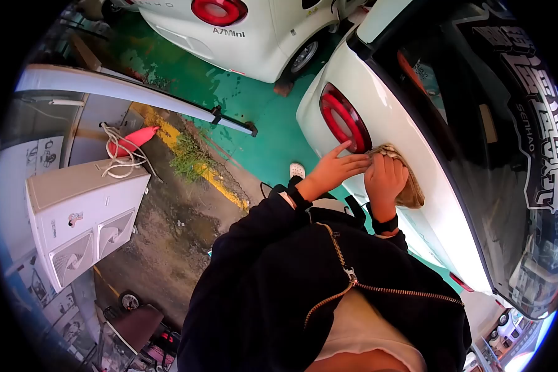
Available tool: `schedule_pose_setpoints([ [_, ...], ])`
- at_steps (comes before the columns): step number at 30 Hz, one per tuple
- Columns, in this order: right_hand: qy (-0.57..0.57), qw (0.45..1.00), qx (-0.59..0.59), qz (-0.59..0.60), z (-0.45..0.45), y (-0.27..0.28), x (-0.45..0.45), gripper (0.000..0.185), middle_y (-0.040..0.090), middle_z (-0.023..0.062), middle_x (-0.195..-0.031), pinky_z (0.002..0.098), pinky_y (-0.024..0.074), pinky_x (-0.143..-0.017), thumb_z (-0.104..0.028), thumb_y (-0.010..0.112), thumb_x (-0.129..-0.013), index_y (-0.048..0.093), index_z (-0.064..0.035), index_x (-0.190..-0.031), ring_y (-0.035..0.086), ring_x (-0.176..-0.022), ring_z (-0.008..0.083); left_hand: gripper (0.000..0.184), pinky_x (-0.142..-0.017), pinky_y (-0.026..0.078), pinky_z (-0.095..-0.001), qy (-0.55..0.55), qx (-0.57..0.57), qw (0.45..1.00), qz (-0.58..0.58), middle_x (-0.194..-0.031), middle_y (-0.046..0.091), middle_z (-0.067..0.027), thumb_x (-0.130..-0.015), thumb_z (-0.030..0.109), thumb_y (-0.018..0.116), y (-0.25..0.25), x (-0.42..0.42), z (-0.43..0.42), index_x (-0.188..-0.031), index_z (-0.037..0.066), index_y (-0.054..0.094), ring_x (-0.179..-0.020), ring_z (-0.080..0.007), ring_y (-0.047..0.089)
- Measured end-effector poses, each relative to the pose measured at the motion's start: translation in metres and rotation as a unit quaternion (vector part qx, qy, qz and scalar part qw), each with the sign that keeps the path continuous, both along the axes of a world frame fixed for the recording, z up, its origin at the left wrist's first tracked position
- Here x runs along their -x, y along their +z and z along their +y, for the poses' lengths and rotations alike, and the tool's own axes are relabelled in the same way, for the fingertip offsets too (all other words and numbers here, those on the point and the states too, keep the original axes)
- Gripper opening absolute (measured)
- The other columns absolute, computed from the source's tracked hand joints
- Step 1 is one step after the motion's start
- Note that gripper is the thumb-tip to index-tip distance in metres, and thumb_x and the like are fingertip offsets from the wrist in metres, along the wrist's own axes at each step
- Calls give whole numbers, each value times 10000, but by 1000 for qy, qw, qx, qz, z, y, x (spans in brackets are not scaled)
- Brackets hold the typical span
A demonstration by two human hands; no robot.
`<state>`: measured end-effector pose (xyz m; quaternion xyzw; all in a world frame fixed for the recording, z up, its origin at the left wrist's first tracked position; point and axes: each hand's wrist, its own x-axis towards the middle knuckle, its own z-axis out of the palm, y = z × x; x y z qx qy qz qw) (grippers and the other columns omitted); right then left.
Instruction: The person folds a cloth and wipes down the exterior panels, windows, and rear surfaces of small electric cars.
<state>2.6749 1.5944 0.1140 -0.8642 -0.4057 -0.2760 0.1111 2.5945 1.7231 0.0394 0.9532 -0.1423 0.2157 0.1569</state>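
Observation:
A white car body (415, 155) with a round red tail light (344, 118) stands in front of me. My right hand (385, 178) is closed on a brown cloth (410, 186) that lies against the white panel just below the light. Beside it, my left hand (341, 166) has its fingers stretched out, their tips near the lower edge of the tail light and close to the right hand. Nothing shows in the left hand. The palm sides of both hands are hidden.
Another white car (260, 37) is parked at the top on the green floor (276, 118). On the left are a metal rail (155, 99), an outdoor air-conditioner unit (87, 217), a coiled pale cable (121, 149) and weeds (192, 158). A dark rear window (508, 155) is at the right.

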Motion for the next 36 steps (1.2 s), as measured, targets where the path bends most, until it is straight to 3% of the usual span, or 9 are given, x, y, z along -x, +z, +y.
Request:
schedule_pose_setpoints([
  [6, -7, 1000, 3, -6, 25, 1, -1, 88, 489, 7, -687, 342, 336, -582, -86, 596, -665, 560, -145, -719, 485, -640, 200, 286, -1147, 286, -451, -93, -18, 995, -13, -1104, 625, 23, -738, 107, 557, 7, -9, 32, -1001, 142, 661, -1163, -110, 521],
  [9, -6, 1000, 12, 15, 27, 4, 1, 90, 495, -4, -688, 333, 337, -580, -82, 591, -664, 552, -151, -707, 485, -638, 191, 371, -1163, 250, -450, -130, -26, 991, 31, -1223, 595, 52, -775, 108, 556, 2, -12, 39, -1132, 167, 638, -1243, -101, 472],
  [13, 40, 999, -12, 23, 34, 7, -2, 88, 491, -9, -679, 325, 339, -576, -89, 597, -656, 537, -150, -674, 481, -636, 184, 338, -1150, 282, -413, -195, -10, 980, 24, -1197, 601, 37, -768, 117, 559, 0, -17, 53, -1094, 150, 639, -1210, -120, 495],
  [18, -3, 1000, 3, 28, 44, 13, 0, 87, 479, -18, -663, 320, 345, -583, -101, 611, -634, 544, -142, -673, 477, -638, 176, 306, -1023, 411, -327, -326, -28, 945, -23, -1067, 615, 15, -748, 126, 555, 12, -48, 89, -1045, 134, 624, -1108, -159, 548],
  [23, 4, 998, -37, 42, 54, 26, 1, 89, 466, -22, -659, 319, 339, -585, -109, 616, -630, 543, -141, -670, 464, -638, 167, 227, -861, 490, -330, -453, 24, 889, -60, -980, 612, -28, -743, 123, 567, 68, -74, 120, -962, 89, 615, -981, -214, 586],
  [25, -17, 998, -41, 53, 61, 30, 3, 87, 466, -22, -667, 314, 343, -597, -107, 615, -633, 556, -138, -689, 467, -654, 162, 202, -769, 508, -340, -449, 68, 889, 53, -922, 608, -54, -721, 102, 600, 85, -80, 134, -920, 71, 608, -909, -230, 602],
  [26, -7, 997, -42, 64, 72, 30, 1, 89, 474, -25, -677, 311, 347, -606, -112, 614, -636, 568, -136, -709, 472, -667, 162, 183, -630, 504, -345, -430, 148, 890, 41, -836, 598, -68, -670, 62, 647, 87, -85, 140, -849, 55, 605, -791, -246, 608],
  [29, -15, 996, -38, 74, 105, 30, -5, 114, 505, -34, -710, 308, 361, -626, -131, 618, -658, 600, -126, -771, 490, -707, 156, 144, -520, 465, -345, -384, 170, 907, 26, -732, 573, -75, -640, 8, 645, 86, -93, 165, -773, 43, 602, -657, -254, 590],
  [36, -58, 994, -62, 64, 138, 30, -8, 121, 508, -38, -713, 302, 371, -647, -154, 627, -701, 617, -122, -817, 488, -729, 147, 80, -445, 410, -359, -332, 269, 904, 25, -587, 515, -91, -655, -43, 584, 88, -107, 182, -670, 31, 559, -495, -274, 527],
])
